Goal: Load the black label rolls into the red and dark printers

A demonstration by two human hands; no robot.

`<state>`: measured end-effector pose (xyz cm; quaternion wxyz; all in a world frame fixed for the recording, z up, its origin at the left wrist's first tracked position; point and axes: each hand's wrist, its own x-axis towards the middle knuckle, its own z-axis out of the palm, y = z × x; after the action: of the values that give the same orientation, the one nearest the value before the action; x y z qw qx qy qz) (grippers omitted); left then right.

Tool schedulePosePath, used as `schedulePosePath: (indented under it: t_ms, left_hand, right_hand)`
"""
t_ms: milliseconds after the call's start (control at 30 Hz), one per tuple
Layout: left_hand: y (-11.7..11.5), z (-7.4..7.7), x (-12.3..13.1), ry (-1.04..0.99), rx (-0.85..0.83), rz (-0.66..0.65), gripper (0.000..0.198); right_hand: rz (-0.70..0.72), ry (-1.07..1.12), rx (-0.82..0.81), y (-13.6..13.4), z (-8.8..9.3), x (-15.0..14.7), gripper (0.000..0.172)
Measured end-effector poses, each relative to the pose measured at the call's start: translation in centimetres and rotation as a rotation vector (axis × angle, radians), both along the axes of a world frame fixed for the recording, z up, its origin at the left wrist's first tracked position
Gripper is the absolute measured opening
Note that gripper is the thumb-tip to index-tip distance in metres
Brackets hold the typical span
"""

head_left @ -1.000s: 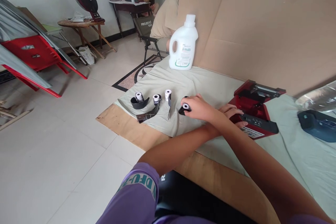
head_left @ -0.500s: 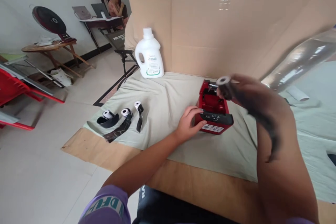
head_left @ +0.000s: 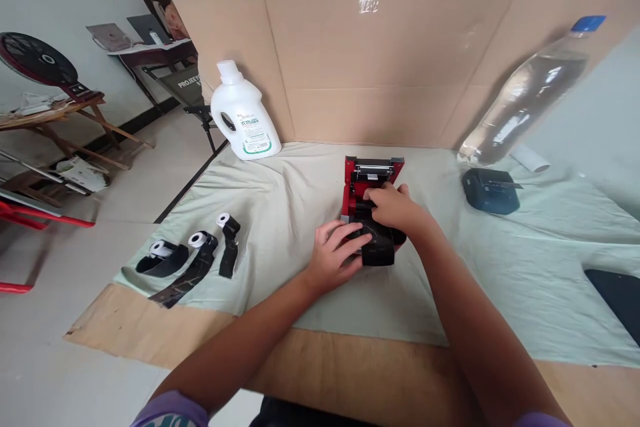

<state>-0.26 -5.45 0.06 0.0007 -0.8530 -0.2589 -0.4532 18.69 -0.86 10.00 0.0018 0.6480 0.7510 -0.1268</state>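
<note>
A small red and black label printer (head_left: pixel 349 188) stands on the cloth with its compartment uncovered. My right hand (head_left: pixel 393 208) reaches down into it, fingers closed on a black-coated paper roll (head_left: pixel 369 212) that is mostly hidden beneath them. From the roll, a black strip (head_left: pixel 379 247) hangs over the printer's front. My left hand (head_left: pixel 337 250) grips the printer's front left side, its fingers lying over the edge and touching the strip. Off to the left lie three more rolls with black tails: one roll (head_left: pixel 163 250), a middle roll (head_left: pixel 199 240) and a right roll (head_left: pixel 225 221).
A white detergent jug (head_left: pixel 245 113) stands at the back left against a cardboard panel (head_left: pixel 370 67). To the right are a clear bottle (head_left: pixel 525 100) with a blue cap, a dark small device (head_left: pixel 491 191), a white tube (head_left: pixel 531 158) and a dark flat object (head_left: pixel 615 297).
My right hand has brought the paper roll from above down into the printer, and its tail now drapes over the front. The printer is turned, and the head view has shifted right.
</note>
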Motion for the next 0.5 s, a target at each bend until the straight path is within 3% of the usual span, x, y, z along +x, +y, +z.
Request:
schedulePosePath:
  t_ms: [133,233,367,500]
  left_hand:
    - [0.2,0.0,0.1,-0.032,-0.014,0.023,0.04]
    - [0.2,-0.1,0.2,-0.067,-0.006,0.0,0.042]
    - [0.2,-0.2,0.2,-0.098,0.0,-0.015,0.043]
    - [0.2,-0.1,0.2,-0.115,-0.002,-0.021,0.041]
  right_hand:
    - [0.012,0.103,-0.041,-0.4,1.1,1.3,0.034]
    - [-0.078,0.273,-0.02,-0.9,2.8,3.5,0.024]
    - [-0.401,0.563,0.344,-0.1,3.0,5.0,0.033]
    - [-0.425,0.9,0.536,1.5,0.7,4.1,0.03]
